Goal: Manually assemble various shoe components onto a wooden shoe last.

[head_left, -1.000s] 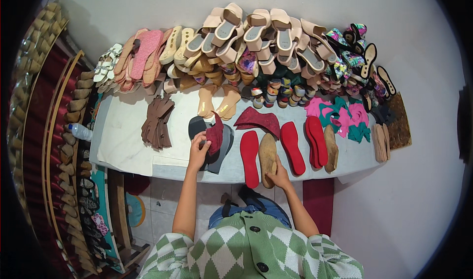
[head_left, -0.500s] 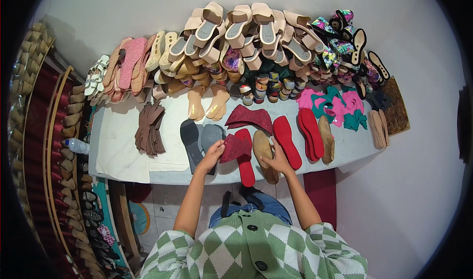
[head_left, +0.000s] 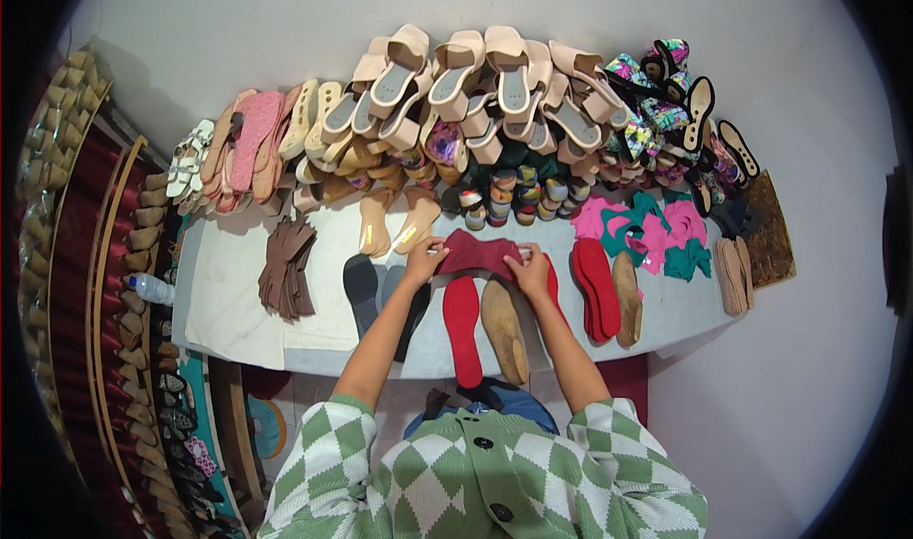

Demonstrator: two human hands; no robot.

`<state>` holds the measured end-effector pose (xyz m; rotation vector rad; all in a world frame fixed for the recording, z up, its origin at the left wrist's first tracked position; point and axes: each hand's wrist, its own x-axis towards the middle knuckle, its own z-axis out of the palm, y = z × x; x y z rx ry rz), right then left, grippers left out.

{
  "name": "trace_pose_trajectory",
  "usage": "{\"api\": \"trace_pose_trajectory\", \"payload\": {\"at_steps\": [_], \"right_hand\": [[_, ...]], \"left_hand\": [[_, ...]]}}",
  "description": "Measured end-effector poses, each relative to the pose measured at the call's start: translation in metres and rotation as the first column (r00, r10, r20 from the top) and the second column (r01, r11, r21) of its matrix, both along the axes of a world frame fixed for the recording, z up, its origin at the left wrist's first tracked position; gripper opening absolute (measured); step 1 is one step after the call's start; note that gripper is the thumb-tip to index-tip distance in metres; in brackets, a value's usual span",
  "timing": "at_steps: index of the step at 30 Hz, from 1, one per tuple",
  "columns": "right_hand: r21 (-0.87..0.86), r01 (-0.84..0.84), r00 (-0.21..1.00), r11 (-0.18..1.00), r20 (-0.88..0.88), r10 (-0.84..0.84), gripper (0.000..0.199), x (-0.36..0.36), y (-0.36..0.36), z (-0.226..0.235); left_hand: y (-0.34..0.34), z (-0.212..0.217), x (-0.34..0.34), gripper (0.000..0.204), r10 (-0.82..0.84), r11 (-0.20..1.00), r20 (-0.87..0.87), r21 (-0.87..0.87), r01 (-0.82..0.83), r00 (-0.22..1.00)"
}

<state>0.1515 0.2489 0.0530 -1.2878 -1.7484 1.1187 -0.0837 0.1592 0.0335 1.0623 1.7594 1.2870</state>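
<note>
A dark red, curved shoe upper piece (head_left: 478,252) stretches between my two hands. My left hand (head_left: 425,261) pinches its left end. At the other end, the fingers of my right hand (head_left: 530,269) close on the edge. Whether other pieces lie under it, I cannot tell. Nearer to me are a bright red sole (head_left: 462,330) and, beside it, a worn wooden shoe last (head_left: 504,330). My right forearm partly covers another red sole (head_left: 553,322). Dark grey soles (head_left: 360,287) lie by my left forearm, which hides part of them.
A stack of red soles (head_left: 593,287) and a second last (head_left: 627,296) lie on the right, before pink and green cut pieces (head_left: 656,235). Brown strips (head_left: 288,268) are at left. Heeled sandals (head_left: 509,82) pile up along the wall. A shelf of lasts (head_left: 143,254) stands left.
My left hand has moved farther away with the dark red piece, off the red sole. My right hand has let go of the last and taken the piece's right end.
</note>
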Motion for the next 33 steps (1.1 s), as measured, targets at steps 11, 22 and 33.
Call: {"api": "trace_pose_trajectory", "payload": {"at_steps": [11,22,33], "right_hand": [[0.166,0.048,0.978,0.985,0.195,-0.081,0.038,-0.010,0.000,-0.014],[0.109,-0.024,0.971,0.994,0.241,-0.003,0.042,-0.006,-0.003,0.006],[-0.089,-0.314,0.907,0.945,0.265,0.326,0.069,0.068,-0.107,0.008]], "left_hand": [[0.006,-0.002,0.027,0.035,0.234,0.972,-0.571,0.127,-0.197,0.787],[-0.060,-0.011,0.072,0.025,0.045,0.976,-0.060,-0.210,-0.057,0.997],[-0.080,-0.017,0.076,0.022,0.158,0.983,0.133,-0.109,-0.144,0.978]]}}
